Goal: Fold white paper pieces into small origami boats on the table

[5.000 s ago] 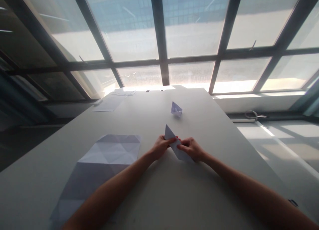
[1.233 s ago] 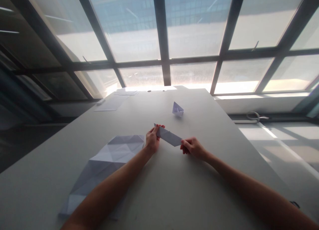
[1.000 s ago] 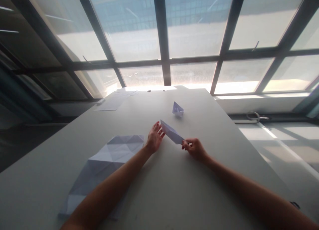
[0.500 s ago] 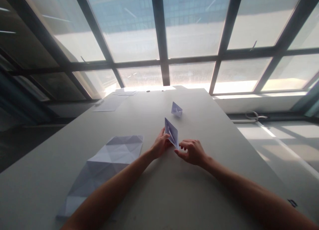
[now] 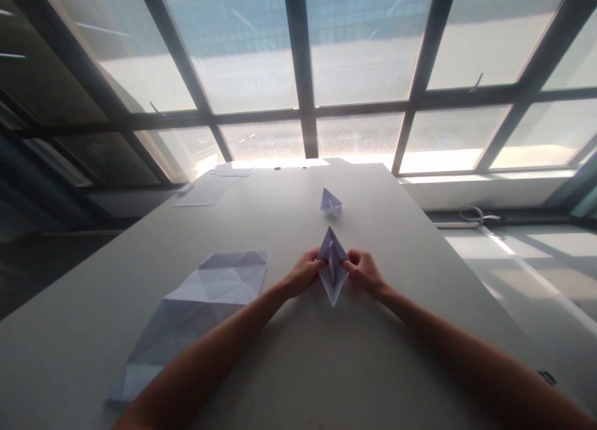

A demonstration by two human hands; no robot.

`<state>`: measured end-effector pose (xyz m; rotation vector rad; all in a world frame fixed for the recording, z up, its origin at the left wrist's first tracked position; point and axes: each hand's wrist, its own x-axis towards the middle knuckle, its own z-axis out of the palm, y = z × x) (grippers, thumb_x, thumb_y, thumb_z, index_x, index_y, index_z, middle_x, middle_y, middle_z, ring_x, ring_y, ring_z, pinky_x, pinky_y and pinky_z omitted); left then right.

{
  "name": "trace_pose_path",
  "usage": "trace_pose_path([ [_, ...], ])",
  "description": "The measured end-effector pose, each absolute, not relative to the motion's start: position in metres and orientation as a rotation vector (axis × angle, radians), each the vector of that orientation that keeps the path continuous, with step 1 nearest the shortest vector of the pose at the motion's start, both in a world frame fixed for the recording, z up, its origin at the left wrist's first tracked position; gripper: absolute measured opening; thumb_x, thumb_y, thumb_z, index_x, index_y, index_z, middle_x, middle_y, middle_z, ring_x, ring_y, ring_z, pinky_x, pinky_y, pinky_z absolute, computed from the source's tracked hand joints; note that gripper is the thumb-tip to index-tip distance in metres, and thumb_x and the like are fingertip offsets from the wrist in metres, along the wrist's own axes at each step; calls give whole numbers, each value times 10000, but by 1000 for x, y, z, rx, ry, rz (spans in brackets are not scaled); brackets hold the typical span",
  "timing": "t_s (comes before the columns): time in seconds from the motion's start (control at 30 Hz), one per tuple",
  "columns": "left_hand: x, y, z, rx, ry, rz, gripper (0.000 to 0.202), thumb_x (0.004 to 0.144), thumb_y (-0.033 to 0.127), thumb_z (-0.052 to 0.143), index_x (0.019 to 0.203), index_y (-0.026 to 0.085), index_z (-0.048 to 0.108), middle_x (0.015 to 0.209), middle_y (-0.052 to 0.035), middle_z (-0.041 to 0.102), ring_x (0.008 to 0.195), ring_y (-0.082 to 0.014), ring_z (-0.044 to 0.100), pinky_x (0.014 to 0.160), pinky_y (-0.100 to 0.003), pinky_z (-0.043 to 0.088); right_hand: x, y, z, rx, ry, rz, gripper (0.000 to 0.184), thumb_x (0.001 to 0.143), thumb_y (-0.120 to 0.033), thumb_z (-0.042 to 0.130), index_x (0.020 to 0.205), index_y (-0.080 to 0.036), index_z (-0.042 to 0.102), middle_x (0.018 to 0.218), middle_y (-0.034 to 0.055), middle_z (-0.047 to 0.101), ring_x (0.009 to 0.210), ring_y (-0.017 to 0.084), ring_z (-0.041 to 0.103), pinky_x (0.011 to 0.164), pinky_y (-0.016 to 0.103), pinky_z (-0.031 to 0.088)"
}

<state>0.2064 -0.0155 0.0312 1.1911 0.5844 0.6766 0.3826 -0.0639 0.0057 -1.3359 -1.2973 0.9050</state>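
Note:
Between my hands is a folded paper boat [image 5: 333, 281], diamond-shaped from above, with a ridge standing up along its middle. My left hand [image 5: 305, 273] pinches its left side, thumb on the inner face. On the opposite side, my right hand [image 5: 364, 271] grips the edge in the same way, thumb inside. The fingers under the paper are partly hidden. Beyond the hands stands a second, smaller-looking folded paper boat [image 5: 331, 203]. To the left lies a creased sheet of paper [image 5: 205, 302], partly covered by my left forearm.
The white table [image 5: 401, 368] reaches to the windows. Flat sheets of paper [image 5: 200, 196] lie at its far left. A small dark fitting [image 5: 547, 377] sits near the right edge. A coiled cable [image 5: 473, 215] lies beyond the table on the right.
My right hand has taken hold of the paper boat's right side. The boat has turned upright in view and spread wider into a diamond. The other papers stay where they were.

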Motion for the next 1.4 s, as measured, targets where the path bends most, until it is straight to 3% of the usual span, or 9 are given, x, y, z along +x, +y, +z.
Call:
trace_pose_path([
  [0.23, 205, -13, 24, 982, 613, 640, 305, 653, 165, 681, 952, 113, 660, 792, -51, 673, 685, -169, 613, 646, -245, 433, 383, -67, 10, -1243, -1188, 1038, 143, 667, -281, 592, 614, -192, 495, 579, -51, 483, 560, 111, 406, 522, 233, 290],
  [0.5, 203, -10, 24, 894, 523, 586, 253, 685, 169, 632, 932, 119, 658, 805, -60, 658, 718, -187, 610, 674, -277, 449, 381, -69, 12, -1147, -1052, 1246, 92, 635, -258, 568, 659, -189, 511, 623, -37, 519, 590, 119, 441, 550, 232, 308],
  [0.73, 207, -14, 26, 990, 540, 600, 309, 642, 146, 671, 950, 120, 671, 801, -47, 676, 702, -168, 603, 660, -247, 434, 381, -69, 8, -1056, -941, 1367, 207, 623, -256, 626, 653, -210, 426, 609, -49, 497, 560, 111, 451, 552, 235, 339],
  [0.93, 207, -14, 27, 1137, 552, 569, 369, 637, 180, 757, 992, 116, 679, 835, -62, 690, 742, -187, 616, 692, -263, 443, 382, -66, 11, -982, -852, 1490, 242, 612, -242, 669, 784, -209, 502, 673, -33, 561, 603, 140, 525, 586, 255, 388],
  [1.13, 208, -15, 29, 1260, 697, 633, 244, 647, 181, 715, 874, 93, 710, 758, -53, 675, 675, -162, 592, 633, -239, 417, 381, -65, 13, -1012, -802, 1505, 227, 585, -208, 627, 779, -209, 510, 653, -40, 564, 596, 141, 507, 575, 257, 368],
  [1.4, 211, -18, 25, 1278, 677, 668, 423, 727, 467, 765, 916, 95, 692, 780, -70, 672, 657, -156, 588, 624, -244, 425, 380, -64, 9, -1072, -884, 1463, 201, 647, -276, 648, 773, -204, 509, 637, -48, 531, 594, 127, 478, 557, 247, 324],
])
